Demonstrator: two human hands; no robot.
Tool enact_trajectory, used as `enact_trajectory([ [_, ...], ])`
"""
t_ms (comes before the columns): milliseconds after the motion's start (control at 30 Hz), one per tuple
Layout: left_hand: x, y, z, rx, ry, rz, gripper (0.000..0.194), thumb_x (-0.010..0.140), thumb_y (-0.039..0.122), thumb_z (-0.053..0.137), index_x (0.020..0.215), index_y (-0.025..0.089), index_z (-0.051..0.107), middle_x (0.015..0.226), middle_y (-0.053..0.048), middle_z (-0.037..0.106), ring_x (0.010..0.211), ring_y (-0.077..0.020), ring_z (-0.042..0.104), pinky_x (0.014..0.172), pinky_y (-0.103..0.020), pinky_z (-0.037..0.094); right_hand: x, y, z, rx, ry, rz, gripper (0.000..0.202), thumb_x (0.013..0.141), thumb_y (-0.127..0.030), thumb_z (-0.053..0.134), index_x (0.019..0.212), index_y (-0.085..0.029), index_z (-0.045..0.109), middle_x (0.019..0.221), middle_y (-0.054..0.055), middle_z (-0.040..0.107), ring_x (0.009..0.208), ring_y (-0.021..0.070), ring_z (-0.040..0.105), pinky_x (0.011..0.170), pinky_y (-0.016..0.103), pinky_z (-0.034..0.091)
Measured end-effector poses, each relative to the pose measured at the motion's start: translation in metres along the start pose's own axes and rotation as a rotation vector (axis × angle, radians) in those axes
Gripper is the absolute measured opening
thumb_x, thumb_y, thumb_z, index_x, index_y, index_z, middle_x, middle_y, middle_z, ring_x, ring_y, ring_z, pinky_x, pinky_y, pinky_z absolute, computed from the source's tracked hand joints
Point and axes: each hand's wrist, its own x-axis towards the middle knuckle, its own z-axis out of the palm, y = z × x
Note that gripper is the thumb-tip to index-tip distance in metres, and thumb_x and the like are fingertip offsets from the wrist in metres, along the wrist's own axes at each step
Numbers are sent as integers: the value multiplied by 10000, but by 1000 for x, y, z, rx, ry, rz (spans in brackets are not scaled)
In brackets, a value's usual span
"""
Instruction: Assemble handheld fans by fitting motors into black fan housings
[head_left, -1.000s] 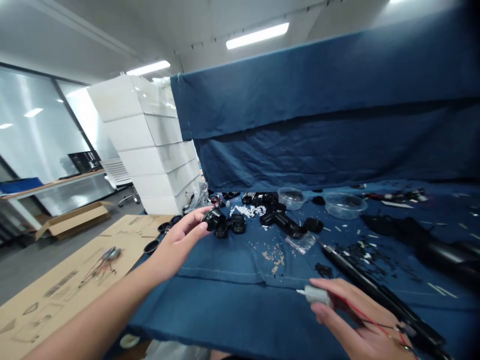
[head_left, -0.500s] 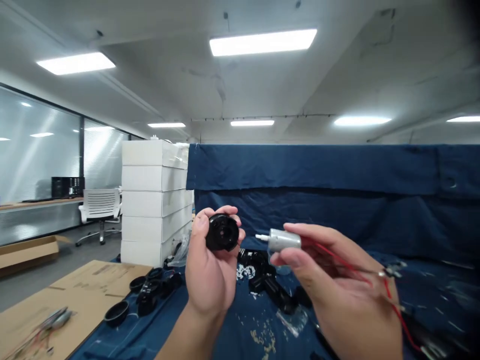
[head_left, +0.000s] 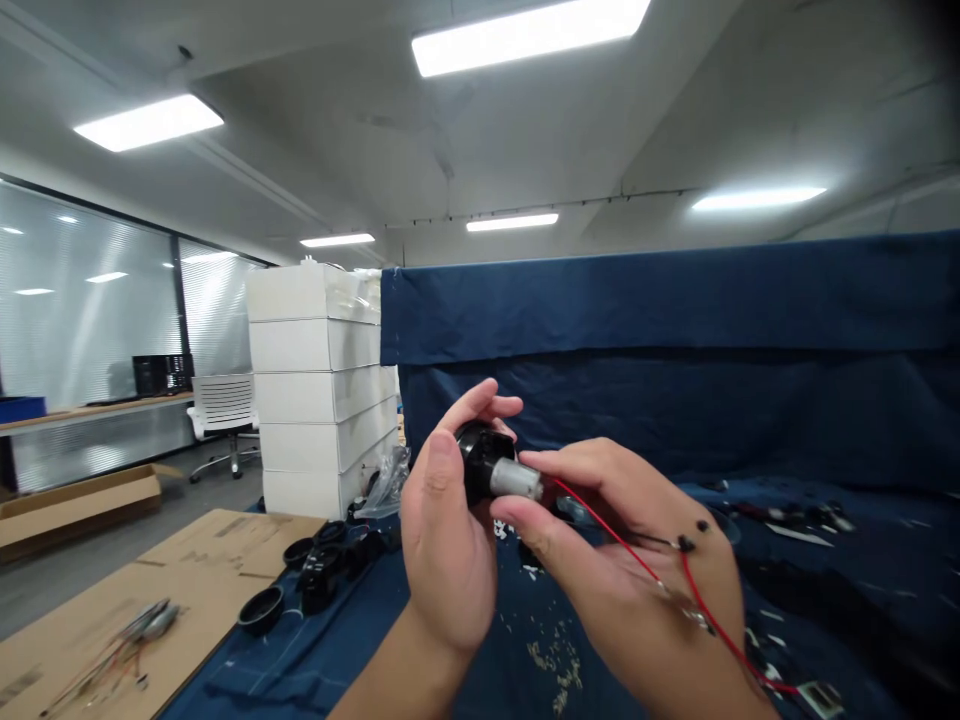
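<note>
My left hand [head_left: 454, 540] is closed round a round black plastic housing [head_left: 474, 462], thumb on its near side and fingers behind. Between the thumb and forefinger of my right hand [head_left: 622, 560] is a small silver electric motor [head_left: 516, 479]. Its front end meets the face of the housing, and the white shaft piece is hidden there. How deep the motor sits in the housing I cannot tell. Red and dark wires [head_left: 600, 518] trail from the motor's rear across my right palm to a small metal-looking part [head_left: 820, 698] at lower right.
Black cup-shaped parts [head_left: 261, 608] lie on the blue cloth [head_left: 300, 665] at left. Wired motors [head_left: 154, 622] rest on flattened cardboard [head_left: 217, 560]. White boxes [head_left: 292, 395] are stacked behind, beside a blue cloth partition [head_left: 637, 310]. Scraps [head_left: 555, 655] and dark parts [head_left: 795, 515] litter the cloth.
My right hand has moved left with the motor, bringing its shaft end against the black housing. My left hand has turned the housing toward the motor. The view has shifted slightly.
</note>
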Motion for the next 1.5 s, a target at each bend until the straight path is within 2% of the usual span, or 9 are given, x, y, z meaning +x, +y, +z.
enact_trajectory([
  [500,7,-7,3,-26,-7,-50,389,1150,470,540,1302,269,835,1369,-80,796,1072,-179,753,969,-292,658,-7,7,21,-32,35,-52,151,992,-290,852,1118,-233,791,1123,7,777,1057,140,759,939,260,660],
  [700,19,-7,0,-244,-60,-460,542,992,720,746,1245,245,811,1277,-95,815,1064,-229,804,976,-366,686,-10,24,33,-184,198,-303,264,989,-144,824,1233,-217,752,1112,24,761,1026,118,749,944,266,679],
  [800,24,2,-7,-292,-138,-595,534,910,695,865,1149,220,805,1040,-75,801,987,-244,813,954,-390,700,-7,40,31,-115,143,-442,314,977,-89,813,1255,-221,750,1172,34,767,1118,141,755,1051,318,679],
  [900,30,10,-21,-254,-185,-402,395,901,551,929,1105,235,804,979,-19,743,968,-182,785,906,-286,680,-2,51,20,-41,-23,-498,336,1017,-37,718,1310,-202,732,1272,39,774,1214,132,749,1113,294,655],
  [1033,32,14,-37,64,-352,52,316,945,347,915,1223,282,781,1052,-23,742,1057,-176,741,1006,-294,638,5,54,6,124,-213,-160,212,1081,-150,666,1255,-208,771,1193,29,803,1067,114,790,964,222,667],
  [1133,27,16,-39,288,-472,212,439,903,180,909,1288,302,737,1124,-33,752,1112,-208,737,1071,-357,621,7,50,4,247,-387,-63,158,1063,-260,684,1154,-181,787,1107,47,795,949,128,767,875,229,662],
  [1267,19,18,-33,473,-555,342,559,798,125,966,1274,295,728,1136,-32,762,1094,-234,742,1166,-425,584,6,47,8,184,-321,-187,226,1027,-203,597,818,-159,672,889,24,721,784,99,661,792,206,618],
  [1400,15,20,-27,588,-494,424,523,814,121,955,1252,293,726,1107,-24,772,1012,-239,759,1256,-510,523,0,46,12,115,-255,-208,306,1056,-231,589,758,-162,612,873,31,689,751,88,630,704,184,572],
  [1500,12,24,-24,632,-458,510,536,796,91,952,1240,290,728,1116,-16,800,992,-244,775,1252,-533,521,-4,42,19,126,-169,-245,293,1041,-185,590,749,-162,572,920,40,702,859,105,683,788,208,609],
])
